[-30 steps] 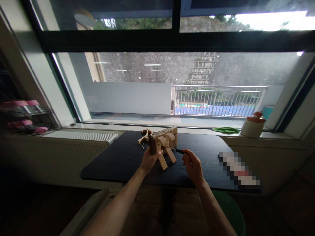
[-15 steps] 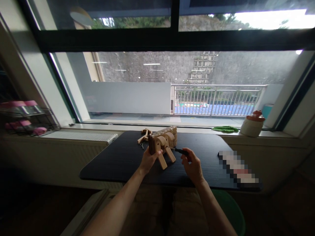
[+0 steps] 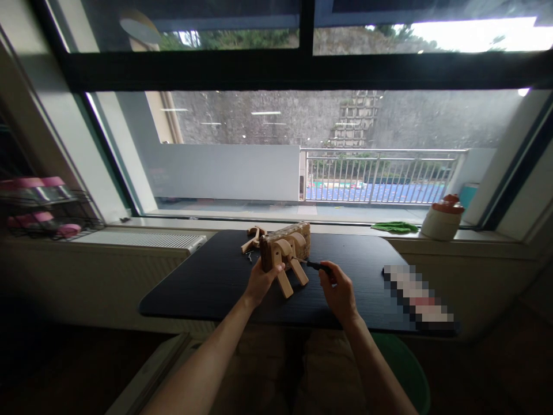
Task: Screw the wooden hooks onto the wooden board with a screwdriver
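Observation:
On the dark table [image 3: 207, 282] a woven box-shaped piece [image 3: 305, 236] lies tilted, with light wooden legs [image 3: 300, 272] joined to its near side by rounded tops. My left hand [image 3: 261, 281] is closed round its left end, the thumb against a wooden leg. A screwdriver with a dark handle [image 3: 320, 266] is gripped in my right hand [image 3: 339, 291]. Its thin shaft points left, and the tip meets the wood by the right leg's upper part. Behind the woven piece lie loose curved wooden parts [image 3: 254, 237] and a few small screws [image 3: 249, 256].
A blurred-out flat object [image 3: 419, 297] lies at the table's right edge. On the windowsill are a green cloth [image 3: 395, 227] and a pale jar with a reddish-brown lid [image 3: 443, 219]. To the left stand a radiator [image 3: 142, 239] and a wire rack of pink-lidded containers [image 3: 43, 207]. A green stool [image 3: 404, 369] is below.
My right hand's fingers have shifted slightly on the screwdriver handle. The woven piece and my left hand stay in place.

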Demonstrator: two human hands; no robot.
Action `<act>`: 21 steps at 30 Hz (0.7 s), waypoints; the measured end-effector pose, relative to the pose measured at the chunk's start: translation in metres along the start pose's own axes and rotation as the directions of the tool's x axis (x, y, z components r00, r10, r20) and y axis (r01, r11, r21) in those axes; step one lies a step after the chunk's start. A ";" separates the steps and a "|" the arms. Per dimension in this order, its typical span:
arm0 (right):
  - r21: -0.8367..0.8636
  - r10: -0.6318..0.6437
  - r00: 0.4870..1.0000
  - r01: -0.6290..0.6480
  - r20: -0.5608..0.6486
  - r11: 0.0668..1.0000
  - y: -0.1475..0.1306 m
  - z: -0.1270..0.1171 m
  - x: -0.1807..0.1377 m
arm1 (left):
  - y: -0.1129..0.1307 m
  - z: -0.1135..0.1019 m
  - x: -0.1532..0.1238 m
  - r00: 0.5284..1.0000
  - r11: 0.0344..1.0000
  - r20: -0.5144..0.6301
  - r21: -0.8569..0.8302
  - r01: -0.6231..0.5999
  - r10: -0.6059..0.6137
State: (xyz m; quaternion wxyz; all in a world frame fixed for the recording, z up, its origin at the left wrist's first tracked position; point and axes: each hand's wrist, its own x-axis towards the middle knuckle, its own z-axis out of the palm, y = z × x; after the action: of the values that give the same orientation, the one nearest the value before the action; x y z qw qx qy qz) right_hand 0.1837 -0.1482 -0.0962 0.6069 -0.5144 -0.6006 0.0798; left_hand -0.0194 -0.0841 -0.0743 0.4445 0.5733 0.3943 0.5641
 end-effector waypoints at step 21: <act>0.036 -0.013 1.000 0.012 0.027 0.999 0.000 0.002 0.000 | 0.002 0.000 -0.001 1.000 1.000 0.005 -0.004 0.008 -0.008</act>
State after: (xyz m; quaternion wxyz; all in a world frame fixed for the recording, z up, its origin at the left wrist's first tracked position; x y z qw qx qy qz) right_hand 0.1820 -0.1475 -0.0965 0.6080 -0.4987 -0.6106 0.0938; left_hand -0.0196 -0.0855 -0.0722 0.4491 0.5723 0.3944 0.5615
